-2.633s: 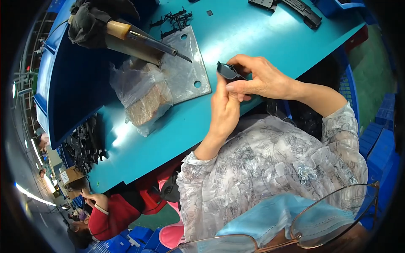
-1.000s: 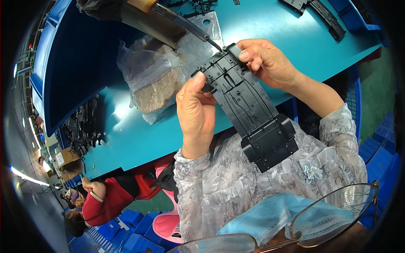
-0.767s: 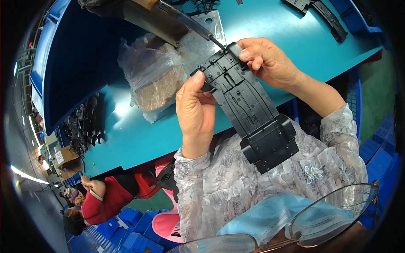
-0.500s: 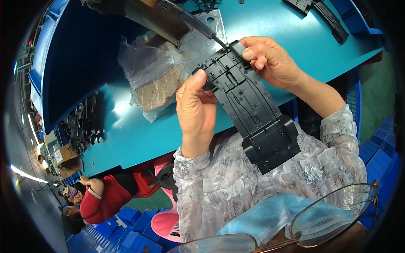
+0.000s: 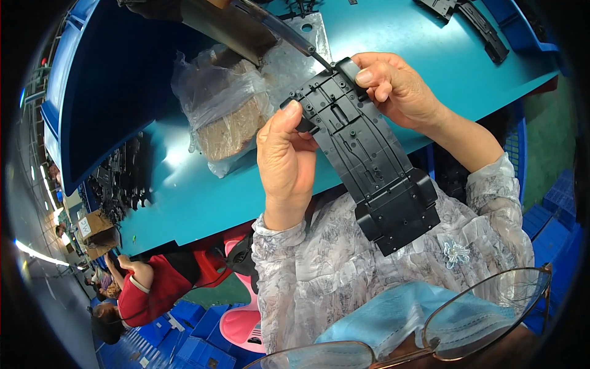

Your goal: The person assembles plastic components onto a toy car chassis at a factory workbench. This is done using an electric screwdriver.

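Note:
A long black moulded plastic chassis plate [image 5: 369, 160] slants down toward my body, with ribs, screw posts and rounded side lobes. My left hand [image 5: 284, 163] pinches its far left lobe between thumb and fingers. On the far right lobe, my right hand [image 5: 399, 92] has the same kind of pinch. At the plate's far edge, the thin tip of a driver-like metal rod [image 5: 316, 56] reaches down to a spot between the hands. Whether the tip touches the plate I cannot tell.
A plastic-wrapped brown block [image 5: 230, 129] rests on the teal table [image 5: 203, 212], beside a metal plate [image 5: 319, 37]. Blue bins [image 5: 83, 92] flank the table. Several black parts [image 5: 126, 178] lie at the left, more [image 5: 482, 31] at far right. A person in red [image 5: 153, 289] sits at the left.
The plate has shifted very slightly, its near end a touch lower and to the right; both hands keep their hold. The person in red has moved an arm.

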The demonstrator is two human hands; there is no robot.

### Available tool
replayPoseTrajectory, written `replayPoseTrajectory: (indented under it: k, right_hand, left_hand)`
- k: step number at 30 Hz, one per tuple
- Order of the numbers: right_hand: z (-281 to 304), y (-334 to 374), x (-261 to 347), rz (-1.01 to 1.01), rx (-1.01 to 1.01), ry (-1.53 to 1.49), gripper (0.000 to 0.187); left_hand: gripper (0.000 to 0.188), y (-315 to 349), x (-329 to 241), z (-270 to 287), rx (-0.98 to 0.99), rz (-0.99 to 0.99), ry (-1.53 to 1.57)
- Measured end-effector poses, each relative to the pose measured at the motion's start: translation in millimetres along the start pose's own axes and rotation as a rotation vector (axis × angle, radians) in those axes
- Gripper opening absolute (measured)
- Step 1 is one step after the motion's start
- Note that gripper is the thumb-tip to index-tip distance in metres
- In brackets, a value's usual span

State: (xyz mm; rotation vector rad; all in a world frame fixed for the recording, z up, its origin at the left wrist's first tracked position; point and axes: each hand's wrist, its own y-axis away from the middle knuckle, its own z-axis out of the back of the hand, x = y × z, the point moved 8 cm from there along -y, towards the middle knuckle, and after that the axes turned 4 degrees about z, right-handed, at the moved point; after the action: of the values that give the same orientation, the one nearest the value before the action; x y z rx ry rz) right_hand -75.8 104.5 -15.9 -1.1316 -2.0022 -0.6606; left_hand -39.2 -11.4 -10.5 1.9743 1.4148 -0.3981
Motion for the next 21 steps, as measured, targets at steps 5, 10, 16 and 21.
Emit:
replayPoseTrajectory:
  k: [5,10,16,21]
  right_hand:
    - [0.7,-0.5,-2.5,0.015,0.014,0.008,0.017]
    - [3.5,-0.7,-3.3,0.041,0.034,-0.034,0.019]
    - [4.0,-1.0,-3.2,0.055,0.031,-0.007,0.018]
    - [-0.7,0.7,-1.0,0.02,0.059,-0.035,0.017]
  left_hand:
    - [0.01,-0.6,-0.1,1.6,-0.015,0.008,-0.003]
    - [0.01,-0.7,-0.5,-0.9,0.038,-0.006,0.011]
    - [0.012,0.1,0.4,-1.3,0.02,0.013,0.015]
    - [0.012,-0.2,1.0,3.4,-0.004,0.004,0.019]
